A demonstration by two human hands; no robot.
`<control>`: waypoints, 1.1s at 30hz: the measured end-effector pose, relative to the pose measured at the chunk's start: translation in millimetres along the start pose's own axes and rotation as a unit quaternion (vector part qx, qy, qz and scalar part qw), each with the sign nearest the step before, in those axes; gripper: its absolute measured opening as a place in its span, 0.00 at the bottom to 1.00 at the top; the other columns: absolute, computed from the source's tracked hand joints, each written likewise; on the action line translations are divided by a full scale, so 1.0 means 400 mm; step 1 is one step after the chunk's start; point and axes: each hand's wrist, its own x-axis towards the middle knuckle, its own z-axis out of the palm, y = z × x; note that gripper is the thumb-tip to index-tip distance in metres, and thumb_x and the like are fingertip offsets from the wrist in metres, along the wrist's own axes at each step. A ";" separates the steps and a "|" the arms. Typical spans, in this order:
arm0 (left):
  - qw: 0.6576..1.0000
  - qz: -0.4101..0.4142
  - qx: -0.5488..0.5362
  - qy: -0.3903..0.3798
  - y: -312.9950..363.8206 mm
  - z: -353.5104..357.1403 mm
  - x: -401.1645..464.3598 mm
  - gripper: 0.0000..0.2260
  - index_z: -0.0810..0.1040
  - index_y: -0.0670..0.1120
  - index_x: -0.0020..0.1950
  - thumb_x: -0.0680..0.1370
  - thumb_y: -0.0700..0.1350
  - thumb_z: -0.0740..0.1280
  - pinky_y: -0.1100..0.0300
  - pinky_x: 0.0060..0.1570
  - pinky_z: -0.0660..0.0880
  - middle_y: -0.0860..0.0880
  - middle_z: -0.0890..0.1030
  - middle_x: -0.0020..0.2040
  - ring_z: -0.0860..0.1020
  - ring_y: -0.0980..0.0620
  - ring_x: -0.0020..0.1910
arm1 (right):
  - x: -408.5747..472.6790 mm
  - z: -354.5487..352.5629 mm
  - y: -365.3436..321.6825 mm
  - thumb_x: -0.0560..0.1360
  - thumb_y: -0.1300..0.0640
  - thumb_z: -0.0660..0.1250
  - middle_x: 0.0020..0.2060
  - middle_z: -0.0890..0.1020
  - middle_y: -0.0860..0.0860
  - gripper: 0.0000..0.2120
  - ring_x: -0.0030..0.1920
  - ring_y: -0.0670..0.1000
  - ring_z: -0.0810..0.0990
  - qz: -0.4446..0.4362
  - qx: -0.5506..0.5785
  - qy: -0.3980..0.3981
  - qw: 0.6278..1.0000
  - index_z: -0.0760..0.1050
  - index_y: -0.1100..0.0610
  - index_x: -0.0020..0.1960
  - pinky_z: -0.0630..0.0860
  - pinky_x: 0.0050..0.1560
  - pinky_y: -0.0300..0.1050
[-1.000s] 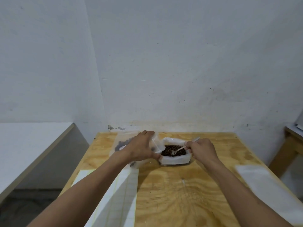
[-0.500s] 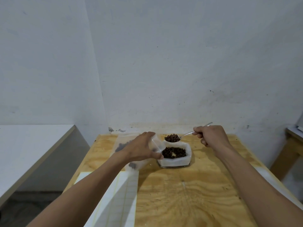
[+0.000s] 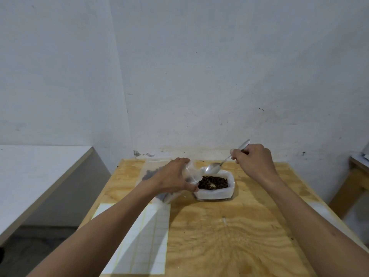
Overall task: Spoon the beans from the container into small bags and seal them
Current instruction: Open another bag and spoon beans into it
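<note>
Left hand: the left hand (image 3: 171, 179) grips the mouth of a small clear plastic bag (image 3: 188, 174), fingers curled round its top edge, thumb near the container's rim.
Bag: it rests on the table just left of the container, touching it; dark beans show through the plastic low down.
Right hand: the right hand (image 3: 253, 159) pinches the handle of a slim silver metal spoon (image 3: 223, 162), fingers curled tight round it.
Spoon: tilted, bowl down and left, above the container's far rim; the bowl looks empty.
Container: a white translucent rectangular plastic container (image 3: 215, 193) stands mid-table.
Beans: dark brown beans (image 3: 213, 182) fill the container.
Table: a pale plywood table (image 3: 229, 232) against a white wall (image 3: 199, 66).
Sheet: a white gridded paper sheet (image 3: 147, 242) lies flat on the near left of the table, under the left forearm.
</note>
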 end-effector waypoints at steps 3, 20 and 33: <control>1.000 -0.005 0.002 -0.005 -0.004 0.007 -0.005 0.47 0.60 0.46 0.80 0.69 0.60 0.79 0.57 0.66 0.69 0.48 0.69 0.76 0.69 0.49 0.72 | -0.019 0.020 0.053 0.78 0.51 0.69 0.22 0.75 0.52 0.17 0.24 0.53 0.72 0.000 -0.036 -0.013 0.999 0.84 0.61 0.36 0.67 0.29 0.44; 0.999 -0.006 -0.033 0.008 -0.009 -0.008 -0.023 0.46 0.61 0.45 0.81 0.70 0.58 0.79 0.58 0.67 0.66 0.48 0.68 0.78 0.68 0.49 0.74 | -0.020 0.019 0.080 0.76 0.58 0.71 0.30 0.77 0.50 0.10 0.24 0.49 0.68 0.215 0.180 -0.071 0.957 0.85 0.63 0.40 0.64 0.26 0.40; 0.999 -0.005 -0.050 0.020 0.042 0.005 0.009 0.40 0.70 0.48 0.74 0.67 0.61 0.79 0.56 0.55 0.75 0.50 0.77 0.67 0.76 0.51 0.60 | -0.014 -0.010 -0.053 0.78 0.49 0.70 0.32 0.83 0.47 0.14 0.28 0.46 0.76 0.008 0.116 -0.043 0.992 0.85 0.56 0.40 0.74 0.36 0.42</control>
